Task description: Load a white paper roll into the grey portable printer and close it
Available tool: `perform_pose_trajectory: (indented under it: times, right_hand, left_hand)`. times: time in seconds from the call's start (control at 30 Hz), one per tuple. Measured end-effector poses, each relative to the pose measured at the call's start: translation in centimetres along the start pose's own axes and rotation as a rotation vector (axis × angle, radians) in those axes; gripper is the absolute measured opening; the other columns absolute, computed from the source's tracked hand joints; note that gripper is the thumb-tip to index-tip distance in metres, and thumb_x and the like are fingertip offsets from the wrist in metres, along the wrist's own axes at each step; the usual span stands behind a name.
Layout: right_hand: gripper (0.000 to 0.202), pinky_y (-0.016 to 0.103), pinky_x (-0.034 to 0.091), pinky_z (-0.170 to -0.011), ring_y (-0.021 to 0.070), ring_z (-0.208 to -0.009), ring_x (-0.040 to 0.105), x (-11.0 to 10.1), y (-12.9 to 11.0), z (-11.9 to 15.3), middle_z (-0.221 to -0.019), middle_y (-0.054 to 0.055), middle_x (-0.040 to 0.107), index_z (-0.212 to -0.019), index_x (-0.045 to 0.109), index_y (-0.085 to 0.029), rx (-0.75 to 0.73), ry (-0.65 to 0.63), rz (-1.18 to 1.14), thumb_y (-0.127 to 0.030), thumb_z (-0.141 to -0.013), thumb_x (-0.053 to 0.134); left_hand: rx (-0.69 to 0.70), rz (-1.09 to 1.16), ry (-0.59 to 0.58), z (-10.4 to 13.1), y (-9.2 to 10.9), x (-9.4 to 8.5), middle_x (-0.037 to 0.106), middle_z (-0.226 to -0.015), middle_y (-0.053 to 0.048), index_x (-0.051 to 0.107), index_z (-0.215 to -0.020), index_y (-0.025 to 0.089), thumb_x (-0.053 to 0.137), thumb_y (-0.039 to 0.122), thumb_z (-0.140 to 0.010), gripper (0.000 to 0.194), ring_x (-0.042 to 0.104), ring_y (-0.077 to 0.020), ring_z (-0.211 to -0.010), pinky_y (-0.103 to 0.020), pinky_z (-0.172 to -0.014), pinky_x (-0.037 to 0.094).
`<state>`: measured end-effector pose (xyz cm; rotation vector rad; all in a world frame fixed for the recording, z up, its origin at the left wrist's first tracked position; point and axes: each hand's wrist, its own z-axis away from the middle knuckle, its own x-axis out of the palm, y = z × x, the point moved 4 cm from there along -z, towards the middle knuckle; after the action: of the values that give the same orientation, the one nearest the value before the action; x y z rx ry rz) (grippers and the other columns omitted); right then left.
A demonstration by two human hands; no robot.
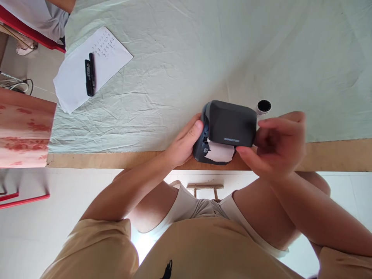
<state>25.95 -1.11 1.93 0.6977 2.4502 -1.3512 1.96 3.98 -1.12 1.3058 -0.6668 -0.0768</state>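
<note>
A dark label printer (232, 122) is held above the table's front edge, its lid raised and a white paper roll (220, 152) showing in the gap under it. My left hand (186, 143) grips the printer's left side, thumb on top. At the right, my right hand (276, 145) has its thumb and forefinger spread around the lid's right corner, the thumb touching the lid's lower edge. A small white cylinder with a black top (264, 106) stands on the cloth just behind my right hand.
White sheets with handwriting (113, 58) lie at the left back, with two black markers (90, 75) on them. A pale green cloth (174, 46) covers the table. A floral pink cloth (24, 131) hangs at the far left. Part of another person (64, 4) shows at the top left.
</note>
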Motion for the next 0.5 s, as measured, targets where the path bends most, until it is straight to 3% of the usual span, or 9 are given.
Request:
perform_pose_trajectory:
  times: [0.07,0.13,0.27,0.4,0.5]
  right_hand:
    - [0.032,0.036,0.044,-0.047,0.0166,-0.052,0.051,-0.1,-1.0,-0.2,-0.070,-0.007,0.057,-0.138,0.082,-0.043,-0.073,0.138,0.022,-0.063,-0.114,0.091]
    - [0.020,0.034,0.042,-0.044,0.0148,-0.046,0.055,0.0,-1.9,-0.7,-0.068,-0.009,0.062,-0.139,0.082,-0.046,-0.101,0.184,-0.022,-0.053,-0.120,0.086]
    - [0.022,0.039,0.055,-0.046,0.0217,-0.057,0.075,-0.2,-2.4,-2.2,-0.094,-0.003,0.085,-0.146,0.080,-0.051,-0.056,0.175,-0.187,-0.050,-0.124,0.083]
    - [0.020,0.050,0.063,-0.054,0.0303,-0.080,0.087,-0.8,-2.2,-2.7,-0.132,0.004,0.092,-0.143,0.084,-0.053,-0.031,0.222,-0.097,-0.048,-0.123,0.082]
    - [0.024,0.048,0.062,-0.056,0.0256,-0.073,0.083,-0.6,-2.7,-3.1,-0.121,0.000,0.096,-0.135,0.088,-0.051,-0.118,0.186,-0.068,-0.033,-0.122,0.079]
  left_hand:
    - [-0.007,-0.058,0.014,0.3,0.4,0.1,0.091,-0.129,-0.008,0.081,-0.126,0.028,0.094,0.098,-0.099,0.076,0.087,-0.0330,-0.135,-0.045,-0.116,0.069]
    - [-0.031,-0.094,0.003,0.4,0.6,0.2,0.091,-0.133,-0.008,0.081,-0.131,0.027,0.096,0.095,-0.100,0.076,0.086,-0.0313,-0.134,-0.043,-0.114,0.068]
    - [-0.053,-0.085,0.002,0.6,0.6,0.0,0.091,-0.142,-0.009,0.080,-0.143,0.027,0.091,0.094,-0.104,0.078,0.085,-0.0306,-0.137,-0.041,-0.116,0.067]
    - [-0.066,-0.089,0.012,0.7,0.3,-0.1,0.091,-0.145,-0.010,0.080,-0.146,0.027,0.090,0.094,-0.106,0.079,0.086,-0.0310,-0.141,-0.038,-0.114,0.067]
    - [-0.056,-0.100,0.004,0.7,0.4,0.0,0.092,-0.142,-0.010,0.080,-0.137,0.026,0.088,0.094,-0.107,0.075,0.086,-0.0303,-0.137,-0.039,-0.114,0.067]
